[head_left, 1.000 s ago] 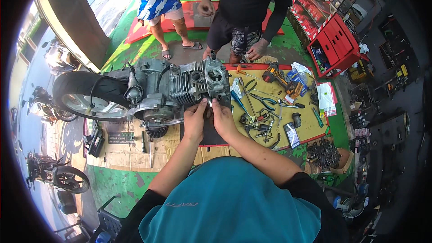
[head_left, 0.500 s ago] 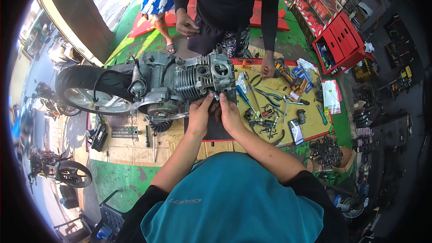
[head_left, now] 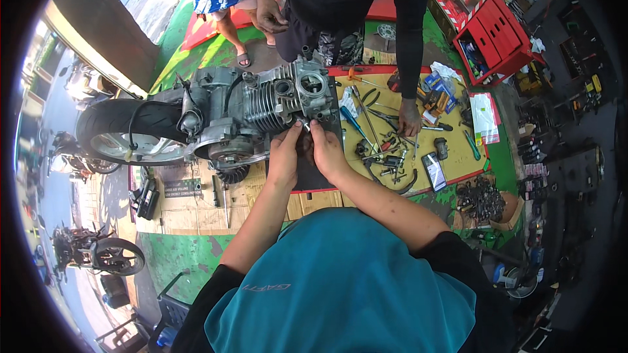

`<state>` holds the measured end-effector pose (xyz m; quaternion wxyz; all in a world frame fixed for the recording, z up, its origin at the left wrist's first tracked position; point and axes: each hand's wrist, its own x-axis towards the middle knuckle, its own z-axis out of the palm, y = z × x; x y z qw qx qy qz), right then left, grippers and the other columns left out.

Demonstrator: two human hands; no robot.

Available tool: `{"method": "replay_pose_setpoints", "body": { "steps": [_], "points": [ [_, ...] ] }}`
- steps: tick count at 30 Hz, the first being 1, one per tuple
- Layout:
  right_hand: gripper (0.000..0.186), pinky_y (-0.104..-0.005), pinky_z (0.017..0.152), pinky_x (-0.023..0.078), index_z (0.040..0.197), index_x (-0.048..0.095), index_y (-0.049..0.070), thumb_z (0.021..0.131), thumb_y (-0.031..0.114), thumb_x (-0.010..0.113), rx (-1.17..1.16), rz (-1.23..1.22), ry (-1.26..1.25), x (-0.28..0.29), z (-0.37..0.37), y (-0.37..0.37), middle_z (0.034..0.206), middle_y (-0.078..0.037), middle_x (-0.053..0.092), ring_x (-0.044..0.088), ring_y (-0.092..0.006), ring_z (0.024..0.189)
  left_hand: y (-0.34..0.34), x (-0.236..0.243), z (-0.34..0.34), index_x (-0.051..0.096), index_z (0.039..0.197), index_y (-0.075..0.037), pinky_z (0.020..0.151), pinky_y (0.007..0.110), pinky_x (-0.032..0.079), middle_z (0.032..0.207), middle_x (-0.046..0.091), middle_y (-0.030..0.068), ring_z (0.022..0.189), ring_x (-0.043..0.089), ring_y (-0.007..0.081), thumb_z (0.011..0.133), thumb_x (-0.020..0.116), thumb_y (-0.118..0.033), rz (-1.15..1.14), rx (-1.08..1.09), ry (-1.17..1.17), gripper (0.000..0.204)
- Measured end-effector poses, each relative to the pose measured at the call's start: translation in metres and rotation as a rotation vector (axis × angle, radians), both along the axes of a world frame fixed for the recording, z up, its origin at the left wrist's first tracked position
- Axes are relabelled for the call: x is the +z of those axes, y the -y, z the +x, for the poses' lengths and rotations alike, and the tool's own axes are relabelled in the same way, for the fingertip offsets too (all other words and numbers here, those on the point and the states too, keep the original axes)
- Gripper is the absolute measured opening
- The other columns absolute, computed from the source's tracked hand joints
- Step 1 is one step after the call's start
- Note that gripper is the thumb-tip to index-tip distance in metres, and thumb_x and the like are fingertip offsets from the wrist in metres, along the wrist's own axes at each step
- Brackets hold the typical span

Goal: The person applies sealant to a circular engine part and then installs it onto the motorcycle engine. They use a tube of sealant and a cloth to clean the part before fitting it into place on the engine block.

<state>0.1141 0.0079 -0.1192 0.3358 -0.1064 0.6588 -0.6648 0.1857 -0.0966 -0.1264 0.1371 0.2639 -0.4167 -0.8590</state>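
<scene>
A greasy motorcycle engine [head_left: 229,108] with a finned cylinder [head_left: 265,106] lies before me, joined to a wheel with a black tyre [head_left: 91,124]. My left hand [head_left: 285,151] and my right hand [head_left: 328,150] meet at the near side of the cylinder head [head_left: 313,85]. Between the two thumbs sits a small metal part [head_left: 304,124], close against the engine; whether it is attached there I cannot tell. Both sets of fingers curl underneath, mostly hidden from view. Across from me a co-worker's hand [head_left: 409,119] reaches down among tools on a yellow mat [head_left: 392,186].
Pliers [head_left: 386,112], a blue-handled screwdriver [head_left: 350,119], a phone [head_left: 434,171] and several loose parts lie on the mat. Cardboard [head_left: 180,206] spreads at the left. A red tool cabinet [head_left: 494,42] stands far right; a parked motorcycle [head_left: 98,252] is at the left.
The co-worker's hand has moved down and right over the tools. My hands stay at the cylinder head, and the view has shifted a little.
</scene>
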Motion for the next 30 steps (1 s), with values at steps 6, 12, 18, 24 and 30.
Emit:
{"method": "replay_pose_setpoints", "body": {
  "steps": [6,12,18,24,30],
  "points": [
    [0.045,-0.0356,0.056,0.042,0.075,0.060,0.001,0.103,0.037,0.055,-0.113,0.018,-0.408,-0.012,0.007,0.005,0.065,-0.009,0.058,0.055,-0.0165,0.060,-0.013,0.011,-0.007,0.071,0.098,0.000,0.068,0.024,0.045,0.088,0.067,0.0006,0.077,0.057,0.0071,0.101,0.064,-0.027,-0.111,0.148,0.043,0.028],
    [0.052,-0.0300,0.054,0.042,0.072,0.059,0.005,0.106,0.041,0.045,-0.013,-0.214,0.128,-0.032,-0.003,0.010,0.065,-0.002,0.057,0.054,-0.0121,0.060,-0.014,0.018,-0.009,0.065,0.084,-0.008,0.055,0.027,0.040,0.071,0.059,-0.0009,0.060,0.051,0.0098,0.103,0.058,-0.029,-0.073,0.102,0.086,0.029],
    [0.053,-0.0366,0.058,0.043,0.071,0.062,0.002,0.099,0.046,0.056,0.123,0.052,-0.254,0.008,-0.004,-0.020,0.063,-0.010,0.059,0.056,-0.0189,0.060,-0.013,0.024,-0.010,0.064,0.086,-0.005,0.063,0.028,0.049,0.079,0.065,0.0046,0.069,0.061,0.0138,0.101,0.063,-0.030,-0.089,0.087,0.129,0.028],
    [0.048,-0.0359,0.060,0.045,0.077,0.065,0.000,0.094,0.044,0.067,0.170,0.180,-0.292,-0.021,-0.029,-0.091,0.066,-0.010,0.061,0.058,-0.0193,0.062,-0.020,0.013,-0.013,0.056,0.121,-0.002,0.082,0.037,0.052,0.106,0.071,0.0168,0.088,0.067,0.0232,0.100,0.061,-0.046,-0.069,0.110,0.204,0.049],
    [0.041,-0.0316,0.059,0.047,0.094,0.070,-0.002,0.095,0.039,0.067,-0.117,0.192,0.036,-0.121,-0.048,-0.223,0.071,-0.006,0.062,0.058,-0.0145,0.064,-0.023,0.018,-0.012,0.056,0.126,-0.002,0.098,0.045,0.045,0.122,0.066,0.0183,0.109,0.061,0.0271,0.103,0.037,-0.061,0.086,-0.189,0.097,0.066]
  ]
}}
